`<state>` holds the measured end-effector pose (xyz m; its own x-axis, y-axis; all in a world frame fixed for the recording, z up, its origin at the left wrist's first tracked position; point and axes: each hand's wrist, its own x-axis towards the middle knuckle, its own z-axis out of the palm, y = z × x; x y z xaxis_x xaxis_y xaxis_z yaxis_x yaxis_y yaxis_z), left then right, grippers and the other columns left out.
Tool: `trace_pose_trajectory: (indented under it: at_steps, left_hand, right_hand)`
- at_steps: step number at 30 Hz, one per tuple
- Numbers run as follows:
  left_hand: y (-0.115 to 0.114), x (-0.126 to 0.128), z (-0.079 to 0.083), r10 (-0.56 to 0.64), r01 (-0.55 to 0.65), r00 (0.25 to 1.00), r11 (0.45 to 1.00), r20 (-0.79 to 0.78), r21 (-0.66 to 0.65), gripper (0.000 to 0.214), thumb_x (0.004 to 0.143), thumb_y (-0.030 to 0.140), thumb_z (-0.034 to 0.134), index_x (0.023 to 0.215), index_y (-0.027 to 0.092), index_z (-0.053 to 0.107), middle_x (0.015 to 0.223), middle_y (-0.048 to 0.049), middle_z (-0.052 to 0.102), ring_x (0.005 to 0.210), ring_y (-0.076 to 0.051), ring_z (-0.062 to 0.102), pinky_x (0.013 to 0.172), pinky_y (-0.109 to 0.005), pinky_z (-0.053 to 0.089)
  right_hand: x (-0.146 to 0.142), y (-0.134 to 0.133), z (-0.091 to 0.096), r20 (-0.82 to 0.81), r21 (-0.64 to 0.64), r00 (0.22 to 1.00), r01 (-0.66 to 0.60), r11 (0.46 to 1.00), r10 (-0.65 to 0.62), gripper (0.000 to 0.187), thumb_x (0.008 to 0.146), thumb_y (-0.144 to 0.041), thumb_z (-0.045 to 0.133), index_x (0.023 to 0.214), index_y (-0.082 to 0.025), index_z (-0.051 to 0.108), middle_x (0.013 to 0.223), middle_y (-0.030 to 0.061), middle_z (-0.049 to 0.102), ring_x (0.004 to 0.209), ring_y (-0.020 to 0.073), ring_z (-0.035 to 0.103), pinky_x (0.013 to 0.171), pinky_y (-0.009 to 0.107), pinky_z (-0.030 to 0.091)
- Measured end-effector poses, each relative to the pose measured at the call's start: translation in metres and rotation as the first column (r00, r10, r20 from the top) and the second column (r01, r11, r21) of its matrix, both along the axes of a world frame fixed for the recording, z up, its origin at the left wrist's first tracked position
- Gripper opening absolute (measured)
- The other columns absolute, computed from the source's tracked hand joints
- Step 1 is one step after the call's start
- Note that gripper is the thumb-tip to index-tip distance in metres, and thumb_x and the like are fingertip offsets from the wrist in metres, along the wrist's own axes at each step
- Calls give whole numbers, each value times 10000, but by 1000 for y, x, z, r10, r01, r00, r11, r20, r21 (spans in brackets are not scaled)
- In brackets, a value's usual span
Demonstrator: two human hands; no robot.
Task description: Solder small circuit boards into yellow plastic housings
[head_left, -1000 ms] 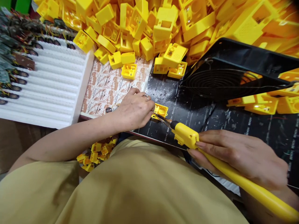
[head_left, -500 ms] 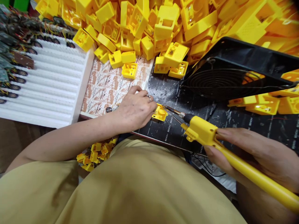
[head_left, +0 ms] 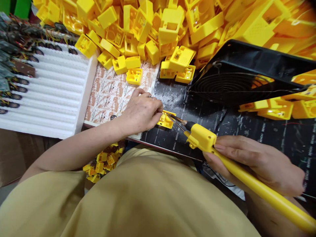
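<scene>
My right hand [head_left: 256, 161] is wrapped round a yellow soldering iron [head_left: 202, 136] with a thin metal feed tube beside its tip. The tip reaches into a small yellow plastic housing [head_left: 166, 121], which lies with its hollow side up on the black bench mat. My left hand [head_left: 144, 110] wears a ring and has its fingers closed at the housing's left end. Those fingertips are partly hidden, as is the part of the housing under them. A small round metal piece [head_left: 113, 117] lies beside my left wrist.
Yellow housings [head_left: 148, 29] are heaped along the back. A black fan [head_left: 232, 79] stands right of centre on the black mat [head_left: 197, 115]. At left, a ribbed white foam tray [head_left: 54, 89] bears wired round parts and circuit boards. More yellow pieces [head_left: 103, 161] sit below the bench edge.
The soldering iron and my right hand have shifted left, with the tip further over the housing. My left hand has moved slightly left, and the housing appears turned a little.
</scene>
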<state>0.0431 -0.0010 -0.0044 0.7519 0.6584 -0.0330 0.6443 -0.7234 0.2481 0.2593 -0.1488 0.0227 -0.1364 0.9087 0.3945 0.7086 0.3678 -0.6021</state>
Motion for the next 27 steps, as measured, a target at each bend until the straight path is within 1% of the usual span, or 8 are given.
trace_pose_trajectory:
  at_steps: [3,5,10,13,16,19,22,27]
  left_hand:
    - [2,2,2,-22,22,999,1000,-24,1,226,818,269,480,768,185,684,700,-36,685,816,-226,601,913,-463,367]
    - [4,5,4,-36,36,998,999,-54,-10,215,800,267,486,752,187,680,686,-33,677,810,-228,599,894,-463,374]
    - [11,13,9,-71,67,992,997,-107,-39,156,730,263,523,678,191,651,665,-33,649,812,-236,588,845,-453,390]
    - [13,14,10,-85,79,989,996,-119,-50,150,729,255,523,646,187,628,667,-38,637,830,-243,583,830,-448,393]
    - [14,14,11,-95,89,990,994,-107,-57,135,724,238,527,634,185,613,666,-34,626,831,-240,576,820,-439,395]
    - [15,14,11,-97,90,989,994,-108,-69,131,726,232,535,629,182,606,664,-32,619,827,-236,572,823,-436,395]
    - [15,15,13,-93,82,987,993,-133,-88,134,734,230,537,631,179,606,667,-35,616,831,-237,574,823,-431,396]
    - [16,16,17,-91,75,983,992,-160,-103,126,734,230,541,648,178,617,688,-44,621,852,-251,576,815,-426,401]
  right_hand:
    - [7,7,-9,41,47,993,-110,993,108,157,838,-152,668,894,-237,549,753,-27,651,665,100,658,581,169,560]
    - [9,12,-10,83,65,989,-125,990,119,109,855,-186,657,844,-228,557,728,-22,653,649,107,661,594,187,574]
    - [11,15,0,193,-2,967,-167,986,165,152,903,-256,601,755,-232,573,696,-5,658,638,117,668,606,207,582]
    - [19,11,5,185,16,972,-151,988,145,77,849,-209,670,829,-232,600,748,6,679,662,117,670,585,199,569]
    - [25,9,4,167,71,981,-116,991,103,138,825,-178,693,894,-240,590,762,3,684,638,112,663,517,185,548]
    - [26,8,-1,71,59,994,-92,994,88,144,831,-180,683,920,-241,589,776,5,687,647,120,676,543,191,568]
    - [28,5,-7,-7,44,998,-57,997,57,314,787,-175,730,1068,-268,628,828,9,710,651,152,688,568,239,597]
    - [39,-6,-14,115,33,987,105,994,-108,594,816,-265,712,1356,-369,489,1009,18,723,656,195,695,477,299,564]
